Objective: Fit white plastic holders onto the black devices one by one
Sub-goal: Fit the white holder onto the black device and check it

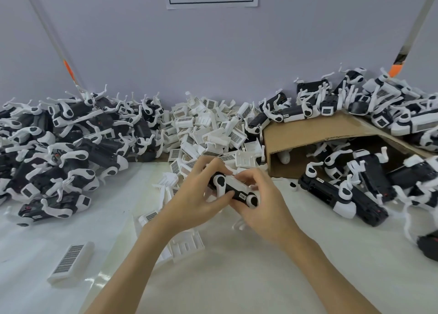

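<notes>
A black device (233,191) is held above the white table (237,278), near the middle of the scene, between both hands. The left hand (194,202) is curled round its left end, the thumb laid along the near side and the fingers wrapped over the far side. The right hand (263,202) is closed on its right end from the near side, with the fingertips (239,177) bent down onto the top edge, where a white plastic holder (233,174) seems to be pressed against the device, though its outline is largely hidden by the fingers. Just beyond the hands a heap of loose holders (208,128) is piled against the far wall. To the left, a large heap of fitted devices (66,138) is spread over the table. To the right, a tipped cardboard box (315,136) is seen with more devices (350,183) spilling out of it and lying on top of it. A single holder (71,262) lies apart at the near left, and another holder (187,243) lies on the table just beneath the left wrist.
</notes>
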Demonstrator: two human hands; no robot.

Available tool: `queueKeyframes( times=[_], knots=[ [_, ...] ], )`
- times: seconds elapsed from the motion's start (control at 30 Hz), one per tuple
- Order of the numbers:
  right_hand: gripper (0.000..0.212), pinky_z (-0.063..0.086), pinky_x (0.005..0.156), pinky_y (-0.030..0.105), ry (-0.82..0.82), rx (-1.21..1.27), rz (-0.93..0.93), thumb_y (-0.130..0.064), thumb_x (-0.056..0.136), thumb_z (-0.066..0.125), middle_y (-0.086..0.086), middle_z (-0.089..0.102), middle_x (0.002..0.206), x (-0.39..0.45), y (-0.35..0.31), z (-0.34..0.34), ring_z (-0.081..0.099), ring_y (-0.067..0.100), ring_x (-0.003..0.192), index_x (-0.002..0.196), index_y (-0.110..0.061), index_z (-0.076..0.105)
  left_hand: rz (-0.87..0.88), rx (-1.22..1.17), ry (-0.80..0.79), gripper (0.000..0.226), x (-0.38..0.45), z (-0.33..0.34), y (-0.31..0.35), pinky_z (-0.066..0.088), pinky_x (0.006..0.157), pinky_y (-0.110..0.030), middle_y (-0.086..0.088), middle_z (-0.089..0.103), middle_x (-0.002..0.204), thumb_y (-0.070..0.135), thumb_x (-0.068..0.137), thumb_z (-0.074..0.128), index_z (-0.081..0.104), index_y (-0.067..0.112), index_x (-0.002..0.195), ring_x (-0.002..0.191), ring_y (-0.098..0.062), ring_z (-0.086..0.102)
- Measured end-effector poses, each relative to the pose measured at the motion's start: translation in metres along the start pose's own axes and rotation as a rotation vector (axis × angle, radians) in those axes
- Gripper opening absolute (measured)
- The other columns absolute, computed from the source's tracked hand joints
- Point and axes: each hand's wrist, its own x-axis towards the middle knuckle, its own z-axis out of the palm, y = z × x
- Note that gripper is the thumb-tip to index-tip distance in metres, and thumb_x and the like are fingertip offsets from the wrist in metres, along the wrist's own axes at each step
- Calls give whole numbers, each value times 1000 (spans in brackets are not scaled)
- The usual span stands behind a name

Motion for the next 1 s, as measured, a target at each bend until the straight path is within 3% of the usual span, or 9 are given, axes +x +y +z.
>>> queueKeyframes(
  times=[0.1, 0.2, 0.33, 0.43, 0.5, 0.63, 0.8, 0.9, 1.0],
  knots=[
    [44, 47, 97, 17, -267, 446, 190, -15, 92, 62, -9, 67, 130, 4, -3, -7, 60, 5, 125, 134, -27, 59, 18, -46, -103, 38, -2, -6, 3, 42, 105, -20, 2, 39, 145, 18, 92, 82, 59, 23, 122, 139, -11, 44],
    [43, 55, 101, 44, -385, 705, 362, -22, 94, 58, 16, 69, 129, 7, -3, -19, 68, 31, 113, 136, -13, 65, 32, -24, -177, 38, -2, -13, 2, 32, 112, -15, 4, 32, 154, 16, 94, 79, 56, 22, 124, 148, -10, 35],
    [34, 56, 101, 55, -373, 602, 338, -28, 99, 65, 21, 71, 118, 5, 0, -16, 70, 35, 108, 130, -12, 68, -10, -78, -174, 43, -1, -16, 0, 28, 115, -10, 6, 34, 157, 24, 98, 74, 51, 27, 134, 152, -8, 31],
    [43, 55, 93, 31, -123, 442, 106, -14, 94, 77, -2, 72, 119, 6, -3, -12, 69, 16, 111, 133, -23, 61, -134, -169, 15, 54, 2, -12, 0, 36, 113, -19, 8, 48, 147, 47, 95, 70, 46, 34, 142, 139, -3, 46],
    [52, 48, 96, 17, -17, 206, -87, -13, 89, 82, -12, 67, 123, 7, -3, -13, 63, 13, 119, 134, -26, 59, -191, -206, 106, 61, 3, -8, 1, 41, 104, -14, 16, 59, 134, 57, 92, 72, 46, 32, 141, 127, 2, 53],
    [56, 44, 105, 33, 134, -222, -290, -22, 84, 88, -14, 61, 127, 4, 1, -9, 49, -4, 125, 133, -23, 61, -162, -211, 77, 43, 1, -5, -1, 44, 87, -7, 25, 67, 111, 39, 91, 77, 55, 29, 126, 108, 1, 63],
    [49, 33, 112, 32, 208, -304, -348, -51, 92, 70, -9, 68, 121, 8, 5, -15, 28, -24, 126, 128, -17, 69, -106, -225, 40, 37, 1, -11, -5, 46, 90, -13, 8, 67, 114, 20, 94, 78, 53, 17, 122, 105, -6, 63],
    [48, 27, 110, 30, 235, -327, -396, -51, 92, 64, -8, 71, 114, 9, 6, -14, 23, -31, 126, 121, -14, 72, -151, -243, 1, 41, -1, -10, -7, 47, 95, -19, 7, 66, 119, 22, 95, 78, 54, 19, 128, 114, -9, 63],
    [46, 28, 111, 34, 219, -341, -373, -49, 90, 72, -8, 72, 116, 7, 6, -13, 34, -24, 124, 121, -14, 73, -201, -233, -31, 43, -1, -7, -9, 48, 108, -37, 10, 67, 126, 35, 95, 77, 60, 28, 134, 127, -16, 60]
  ],
)
